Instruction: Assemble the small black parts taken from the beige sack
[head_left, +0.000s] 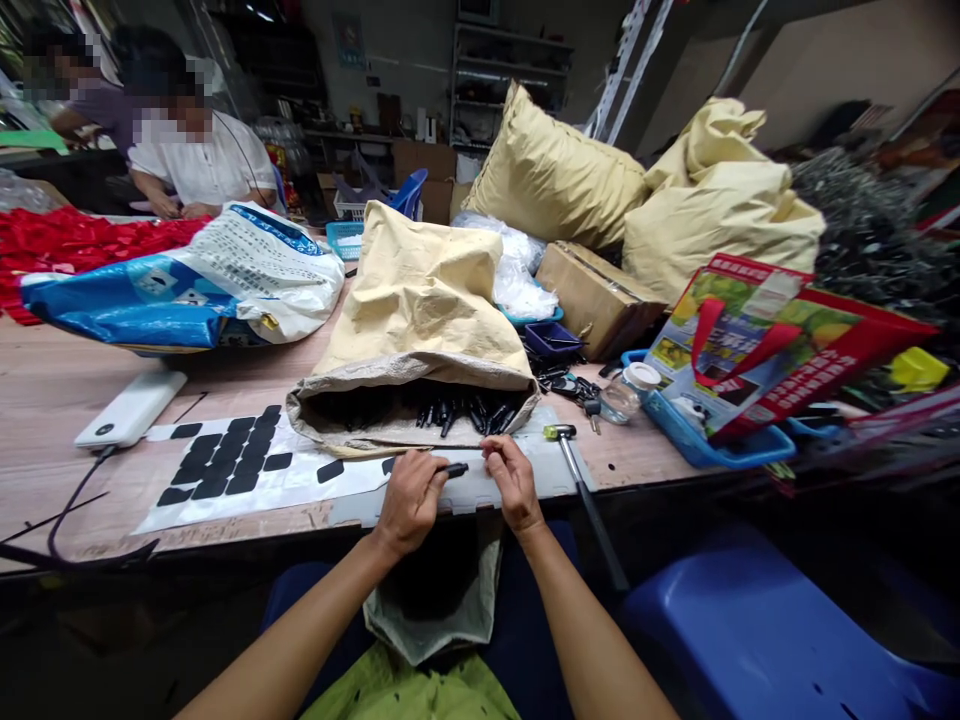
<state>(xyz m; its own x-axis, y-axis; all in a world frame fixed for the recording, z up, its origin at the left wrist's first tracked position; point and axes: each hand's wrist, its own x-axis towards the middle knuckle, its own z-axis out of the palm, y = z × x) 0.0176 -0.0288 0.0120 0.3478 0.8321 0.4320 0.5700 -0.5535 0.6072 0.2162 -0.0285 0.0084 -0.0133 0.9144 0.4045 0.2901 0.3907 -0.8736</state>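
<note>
My left hand [411,500] is closed around a small black cylindrical part [456,469], whose end points toward the right. Close by, my right hand [513,484] has its thumb and fingertips pinched together; whatever they hold is too small to name. Just beyond both hands lies a cream woven sack [427,290], its mouth facing me with many black parts [450,412] inside. Below the hands, a second sack [431,640] hangs open at my lap. A hammer [581,490] with a yellow-green tip lies right of my right hand, its handle over the table edge.
Black rounded patches [229,455] lie on a white sheet at left, near a white power bank [129,410] with a cable. A blue-white bag [225,280], a clear jar [630,392], a blue basket [690,435] and full sacks [559,175] surround the workspace. Two people sit far left.
</note>
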